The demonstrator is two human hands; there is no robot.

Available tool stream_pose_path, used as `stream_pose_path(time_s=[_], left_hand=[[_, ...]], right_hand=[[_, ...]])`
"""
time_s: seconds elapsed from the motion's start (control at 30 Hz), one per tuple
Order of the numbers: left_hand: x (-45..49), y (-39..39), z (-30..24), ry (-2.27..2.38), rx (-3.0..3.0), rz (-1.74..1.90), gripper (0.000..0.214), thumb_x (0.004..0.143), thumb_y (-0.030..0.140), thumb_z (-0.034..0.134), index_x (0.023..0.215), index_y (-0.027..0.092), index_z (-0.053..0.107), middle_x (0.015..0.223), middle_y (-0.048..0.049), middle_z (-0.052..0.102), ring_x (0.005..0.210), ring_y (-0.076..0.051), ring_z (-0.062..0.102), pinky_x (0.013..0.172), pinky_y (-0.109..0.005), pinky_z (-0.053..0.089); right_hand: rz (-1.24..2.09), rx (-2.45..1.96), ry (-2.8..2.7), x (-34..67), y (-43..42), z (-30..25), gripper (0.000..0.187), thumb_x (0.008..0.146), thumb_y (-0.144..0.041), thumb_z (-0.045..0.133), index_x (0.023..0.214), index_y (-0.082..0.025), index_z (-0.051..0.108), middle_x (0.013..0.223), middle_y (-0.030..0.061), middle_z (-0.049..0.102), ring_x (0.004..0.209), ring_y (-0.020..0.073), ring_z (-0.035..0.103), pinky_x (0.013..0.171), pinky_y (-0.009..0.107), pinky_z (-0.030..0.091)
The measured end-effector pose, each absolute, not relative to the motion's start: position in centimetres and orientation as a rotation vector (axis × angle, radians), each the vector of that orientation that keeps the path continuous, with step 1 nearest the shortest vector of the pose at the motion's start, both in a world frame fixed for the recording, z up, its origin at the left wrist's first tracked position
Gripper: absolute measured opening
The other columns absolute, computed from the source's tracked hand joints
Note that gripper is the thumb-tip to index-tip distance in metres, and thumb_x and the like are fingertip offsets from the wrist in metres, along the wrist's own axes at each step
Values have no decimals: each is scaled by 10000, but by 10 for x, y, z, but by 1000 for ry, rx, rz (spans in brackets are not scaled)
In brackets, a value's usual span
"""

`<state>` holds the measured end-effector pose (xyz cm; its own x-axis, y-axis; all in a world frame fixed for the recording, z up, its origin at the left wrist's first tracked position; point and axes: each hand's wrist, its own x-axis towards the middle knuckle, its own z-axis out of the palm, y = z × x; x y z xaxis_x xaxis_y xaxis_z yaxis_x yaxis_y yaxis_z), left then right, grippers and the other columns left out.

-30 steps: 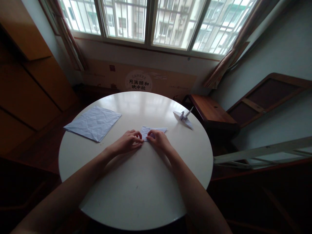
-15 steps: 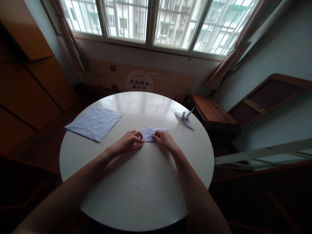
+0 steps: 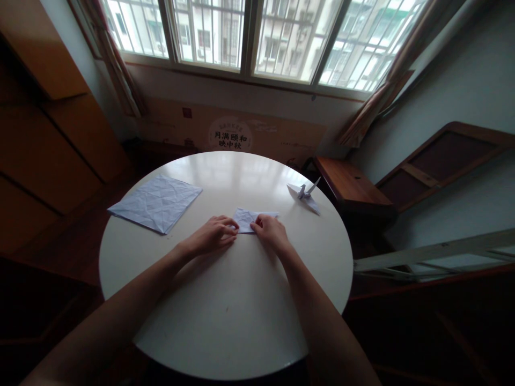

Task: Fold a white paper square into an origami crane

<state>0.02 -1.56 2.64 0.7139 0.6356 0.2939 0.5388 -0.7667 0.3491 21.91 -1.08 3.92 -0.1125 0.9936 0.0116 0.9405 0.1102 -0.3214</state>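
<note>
A small folded sheet of pale paper (image 3: 244, 219) lies on the round white table (image 3: 225, 284), between my two hands. My left hand (image 3: 219, 233) has its thumb and fingertips pinched at the paper's near left corner. From the other side, my right hand (image 3: 270, 229) grips the paper with thumb and forefinger and covers part of it. A narrow pale tip of the paper shows beyond the right knuckles. To the left lies a larger creased paper square (image 3: 156, 202). A finished paper crane (image 3: 306, 194) stands at the table's right far side.
Beyond the table is a barred window (image 3: 213, 37) above a printed cardboard panel (image 3: 181, 126). A small wooden table (image 3: 350, 182) stands close at the right. Wooden cabinets (image 3: 68, 145) fill the left side.
Almost nothing differs. The near edge of the folded paper looks slightly flatter between my hands, and both hands have barely shifted.
</note>
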Motion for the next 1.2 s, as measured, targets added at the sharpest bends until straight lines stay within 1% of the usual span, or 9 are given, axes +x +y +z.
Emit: stream_pose_path(time_s=[0.13,0.3,0.4,0.6,0.73,0.83,0.93,1.03,1.2], left_hand=[[0,-16,27,934,2675,594,191,911,278,560,1027,262,711,1127,-39,664,1049,-202,589,931,-349,417],[3,-20,26,979,2707,568,329,901,346,576,1224,295,617,1157,-63,623,1067,-221,551,946,-377,397],[4,-21,25,999,2748,535,377,903,381,566,1274,316,579,1195,-71,594,1099,-242,522,963,-409,377],[5,-22,25,948,2751,517,346,919,361,542,1253,287,593,1271,-70,582,1170,-248,499,997,-417,354],[6,-22,26,954,2749,516,341,921,373,536,1242,278,602,1272,-74,588,1151,-249,511,987,-419,364],[6,-22,27,962,2750,498,354,924,376,531,1265,297,587,1262,-68,596,1136,-250,518,971,-419,368],[6,-22,27,959,2749,494,362,927,373,527,1284,329,573,1233,-61,611,1111,-241,529,961,-408,371],[7,-22,28,958,2756,509,340,923,373,537,1255,330,597,1217,-59,619,1101,-233,532,952,-392,376],[3,-21,27,1005,2790,528,290,914,370,556,1187,316,637,1191,-50,630,1083,-228,539,929,-377,385]], right_hand=[[343,-1957,-2127,218,-11,39,218,864,-406,579,861,-211,677,860,60,717,820,191,638,711,268,403],[353,-1956,-2118,217,-11,39,218,860,-406,585,859,-210,680,859,61,718,818,191,639,711,269,410],[346,-1953,-2118,217,-11,39,220,860,-409,583,859,-212,680,854,60,719,817,193,642,708,269,412],[359,-2039,-2073,217,-12,43,238,863,-433,579,884,-217,675,886,75,718,853,211,649,709,280,425],[356,-2089,-2052,217,-12,45,236,876,-427,566,896,-218,672,904,85,719,859,217,654,713,287,432],[354,-2096,-2043,218,-11,44,219,876,-414,568,889,-220,668,908,86,721,860,220,657,710,291,432],[353,-2079,-2041,218,-11,44,209,876,-406,570,888,-221,667,900,82,721,861,221,657,708,290,432],[337,-2070,-2029,218,-11,43,194,886,-382,559,902,-224,670,906,78,720,857,218,655,705,287,434],[273,-1885,-2069,220,-10,42,204,910,-300,521,1005,-227,687,919,66,714,825,190,646,722,266,433]])
